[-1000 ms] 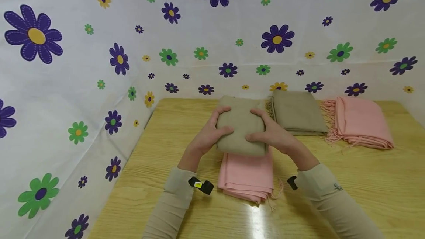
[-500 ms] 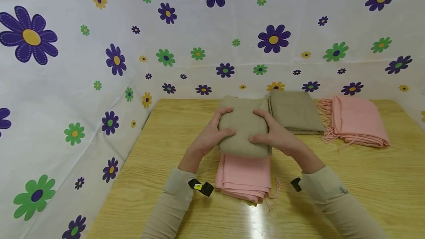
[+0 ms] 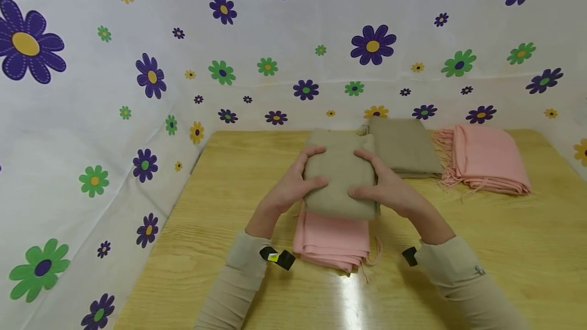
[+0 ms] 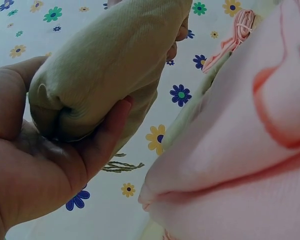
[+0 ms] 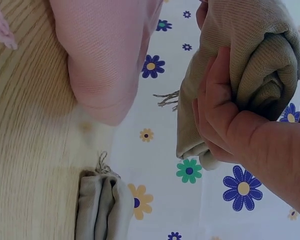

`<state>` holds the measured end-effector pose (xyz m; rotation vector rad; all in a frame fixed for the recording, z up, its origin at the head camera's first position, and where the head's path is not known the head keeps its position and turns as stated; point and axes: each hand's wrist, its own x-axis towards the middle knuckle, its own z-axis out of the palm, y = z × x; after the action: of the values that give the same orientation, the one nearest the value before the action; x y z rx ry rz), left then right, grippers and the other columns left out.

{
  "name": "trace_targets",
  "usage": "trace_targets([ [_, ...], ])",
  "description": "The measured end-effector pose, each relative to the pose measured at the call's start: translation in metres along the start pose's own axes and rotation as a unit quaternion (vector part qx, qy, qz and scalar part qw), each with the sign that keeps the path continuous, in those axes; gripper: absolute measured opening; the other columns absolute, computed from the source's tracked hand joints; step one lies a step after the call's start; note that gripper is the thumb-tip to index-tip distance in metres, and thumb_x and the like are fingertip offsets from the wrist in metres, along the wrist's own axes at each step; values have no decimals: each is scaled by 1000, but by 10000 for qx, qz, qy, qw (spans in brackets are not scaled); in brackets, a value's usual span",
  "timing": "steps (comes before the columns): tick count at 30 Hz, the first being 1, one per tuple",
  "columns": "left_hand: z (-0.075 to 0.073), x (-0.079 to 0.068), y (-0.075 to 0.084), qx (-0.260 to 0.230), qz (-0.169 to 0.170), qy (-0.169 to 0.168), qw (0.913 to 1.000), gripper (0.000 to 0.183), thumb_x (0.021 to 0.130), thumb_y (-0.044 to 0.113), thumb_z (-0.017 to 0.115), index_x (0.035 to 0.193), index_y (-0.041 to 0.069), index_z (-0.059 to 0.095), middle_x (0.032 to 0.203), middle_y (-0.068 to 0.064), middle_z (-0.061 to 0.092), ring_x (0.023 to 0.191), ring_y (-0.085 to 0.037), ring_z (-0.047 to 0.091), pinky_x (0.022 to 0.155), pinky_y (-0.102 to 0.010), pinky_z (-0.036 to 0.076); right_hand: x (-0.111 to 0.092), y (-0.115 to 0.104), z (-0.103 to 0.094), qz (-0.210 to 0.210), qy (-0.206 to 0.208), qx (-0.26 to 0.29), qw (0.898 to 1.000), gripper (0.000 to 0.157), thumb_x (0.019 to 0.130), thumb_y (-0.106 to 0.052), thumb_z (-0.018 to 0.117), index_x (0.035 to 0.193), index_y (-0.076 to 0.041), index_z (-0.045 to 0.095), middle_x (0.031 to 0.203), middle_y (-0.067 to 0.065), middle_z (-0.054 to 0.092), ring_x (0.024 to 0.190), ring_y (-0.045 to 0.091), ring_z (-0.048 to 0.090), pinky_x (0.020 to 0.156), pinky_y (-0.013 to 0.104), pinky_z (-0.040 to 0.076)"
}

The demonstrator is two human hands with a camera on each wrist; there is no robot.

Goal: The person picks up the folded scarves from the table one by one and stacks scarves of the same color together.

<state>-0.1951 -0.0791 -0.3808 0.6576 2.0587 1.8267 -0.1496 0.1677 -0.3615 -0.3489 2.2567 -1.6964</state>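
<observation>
In the head view a folded beige scarf (image 3: pixel 340 182) is held up between both hands over a folded pink scarf (image 3: pixel 332 241) lying on the table. My left hand (image 3: pixel 293 182) grips its left side, thumb on top; my right hand (image 3: pixel 385 185) grips the right side in the same way. The left wrist view shows fingers curled under the beige scarf (image 4: pixel 110 55), apart from the pink scarf (image 4: pixel 220 170). Seen from the right wrist, rolled layers of the beige scarf (image 5: pixel 250 60) sit in the hand, and a few fringe strands hang beyond it.
A second folded beige scarf (image 3: pixel 403 146) lies at the back of the wooden table (image 3: pixel 238 187), close behind the held one. To its right is another folded pink scarf (image 3: pixel 488 157) with fringe. A flower-printed white sheet (image 3: pixel 275 29) bounds the back and left.
Both hands have shifted slightly right with the beige scarf relative to the table. It covers a little more of the pink scarf in view. The head view has turned slightly right and down.
</observation>
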Motion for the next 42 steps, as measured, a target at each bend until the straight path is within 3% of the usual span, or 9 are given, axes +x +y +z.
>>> trace_targets([
  [14,8,-6,4,-166,7,-372,9992,66,94,7,64,150,23,32,149,-16,28,124,-30,44,96,-40,46,-14,7,-6,-5,-27,153,9999,90,91,-23,73,159,-25,14,155,24,17,133,42,37,98,48,43],
  [24,17,-7,6,-197,173,-841,9961,67,95,8,64,151,23,29,145,-21,31,122,-30,45,93,-40,50,-29,9,-14,-18,11,115,9999,86,93,-22,70,159,-23,15,156,26,15,134,43,34,98,48,43],
  [33,28,-5,11,-54,129,-886,9960,69,95,8,66,150,26,30,142,-21,32,121,-29,45,91,-40,51,-35,17,-25,-214,96,300,9993,87,92,-16,70,159,-22,13,149,30,19,127,44,38,92,42,47],
  [42,42,-2,18,-239,197,-967,9948,68,96,5,62,150,26,29,147,-18,28,125,-29,42,93,-39,50,-42,17,-40,-584,-141,628,9962,85,93,-8,67,158,-26,14,143,30,20,119,43,40,83,37,53],
])
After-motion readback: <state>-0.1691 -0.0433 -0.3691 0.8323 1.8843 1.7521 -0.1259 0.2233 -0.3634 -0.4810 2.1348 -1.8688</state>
